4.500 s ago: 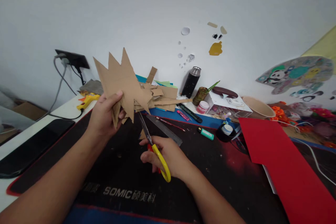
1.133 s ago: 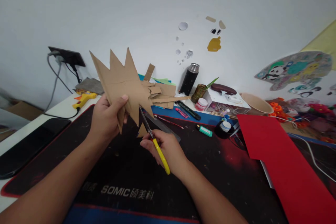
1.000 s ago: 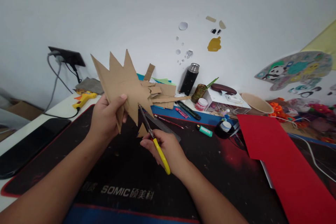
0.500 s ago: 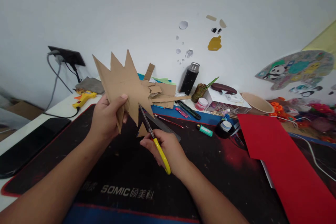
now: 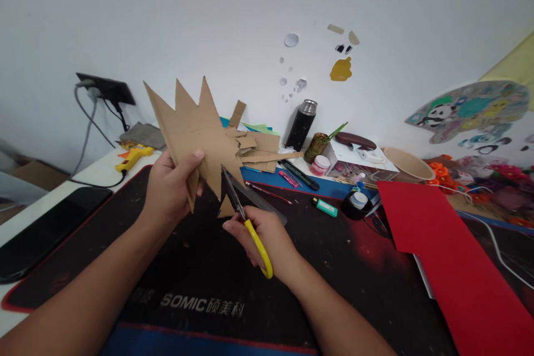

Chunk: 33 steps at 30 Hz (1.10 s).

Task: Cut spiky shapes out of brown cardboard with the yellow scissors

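Note:
A brown cardboard piece (image 5: 196,128) with several pointed spikes is held up by my left hand (image 5: 173,181), its thumb across the front face and the other fingers behind. My right hand (image 5: 267,236) grips yellow-handled scissors (image 5: 259,247). The scissor blades point up and left, with their tips at the notch between two lower spikes of the cardboard. Whether the blades are fully closed I cannot tell. Below the cardboard, a small cardboard scrap (image 5: 226,207) lies on the black desk mat (image 5: 187,267).
Cardboard offcuts (image 5: 261,147) are heaped behind my hands. Further right are a black flask (image 5: 301,125), a box cutter (image 5: 300,174), a teal-labelled lighter-like item (image 5: 325,207) and red sheet (image 5: 442,250). A yellow glue gun (image 5: 136,157) and phone (image 5: 50,228) lie left.
The cardboard has tilted very slightly, its upper left spike shifting a little leftward. Both hands keep their grips, and the scissors stay at the same notch.

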### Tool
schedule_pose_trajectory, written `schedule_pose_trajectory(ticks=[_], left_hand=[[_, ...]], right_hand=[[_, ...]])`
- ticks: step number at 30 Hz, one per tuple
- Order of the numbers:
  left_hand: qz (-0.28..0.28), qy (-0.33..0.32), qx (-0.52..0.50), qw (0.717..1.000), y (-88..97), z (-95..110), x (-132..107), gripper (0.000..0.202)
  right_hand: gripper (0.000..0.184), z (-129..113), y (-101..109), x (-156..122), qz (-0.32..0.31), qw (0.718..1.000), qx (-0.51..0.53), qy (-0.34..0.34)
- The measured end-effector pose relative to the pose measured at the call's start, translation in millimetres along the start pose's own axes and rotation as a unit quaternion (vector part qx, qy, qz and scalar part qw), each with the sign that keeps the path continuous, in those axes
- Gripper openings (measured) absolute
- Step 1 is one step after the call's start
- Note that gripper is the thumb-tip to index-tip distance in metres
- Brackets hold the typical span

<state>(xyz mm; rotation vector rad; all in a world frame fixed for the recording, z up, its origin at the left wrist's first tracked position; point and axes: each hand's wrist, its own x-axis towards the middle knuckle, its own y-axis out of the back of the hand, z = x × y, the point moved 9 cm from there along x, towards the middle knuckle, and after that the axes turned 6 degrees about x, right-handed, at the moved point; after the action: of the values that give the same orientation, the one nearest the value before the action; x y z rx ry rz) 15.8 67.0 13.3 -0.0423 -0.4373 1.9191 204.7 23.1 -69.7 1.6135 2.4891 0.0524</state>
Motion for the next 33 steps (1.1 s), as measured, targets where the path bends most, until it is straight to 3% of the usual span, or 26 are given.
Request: schedule_pose_trajectory(ticks=[6,13,20,28,33], left_hand=[[0.000,0.001,0.001,1.000,-1.4,0,-2,0.030],[0.003,-0.064,0.076,0.995,4.6,7,-6,0.028],[0.006,-0.088,0.130,0.988,10.6,3,-7,0.026],[-0.009,0.011,-0.005,1.000,-2.8,-8,-1,0.022],[-0.017,-0.001,0.020,1.000,-2.2,-7,-3,0.019]], right_hand=[[0.029,-2,-16,-5,-0.045,0.990,0.116,-0.066],[0.035,-5,-23,-7,-0.097,0.980,0.169,-0.049],[0.041,-5,-24,-5,-0.103,0.977,0.179,-0.051],[0.042,-3,-24,-6,-0.083,0.980,0.172,-0.062],[0.045,-5,-27,-7,-0.106,0.971,0.208,-0.054]])
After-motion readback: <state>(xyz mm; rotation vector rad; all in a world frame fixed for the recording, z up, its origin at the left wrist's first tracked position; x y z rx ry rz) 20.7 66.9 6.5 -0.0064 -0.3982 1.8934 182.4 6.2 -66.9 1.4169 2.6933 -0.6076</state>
